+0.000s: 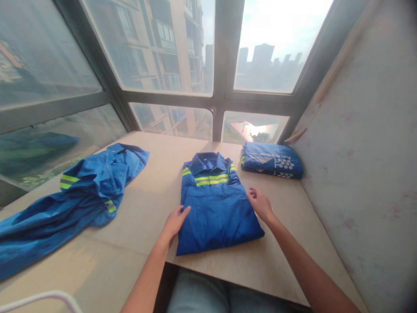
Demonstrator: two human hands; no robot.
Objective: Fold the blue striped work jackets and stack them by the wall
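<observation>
A folded blue work jacket [211, 179] lies in front of me, collar pointing away, with yellow-green reflective bands across its chest and sleeves. Over its lower part lies a flat folded section of plain blue cloth [220, 219] with a straight upper edge; whether it is a separate garment I cannot tell. My left hand [176, 221] rests against the left side, thumb stretched over the cloth edge and the other fingers partly hidden. At the upper right edge of the cloth is my right hand [259, 204], its fingers loosely bent and apart, touching the side.
A loosely spread blue garment [94, 187] with reflective bands lies at the left. By the wall [361, 174] at the back right sits a folded blue bundle [272, 161] with white print. Windows border the pale wooden surface [156, 174]; a white curved tube [48, 296] shows bottom left.
</observation>
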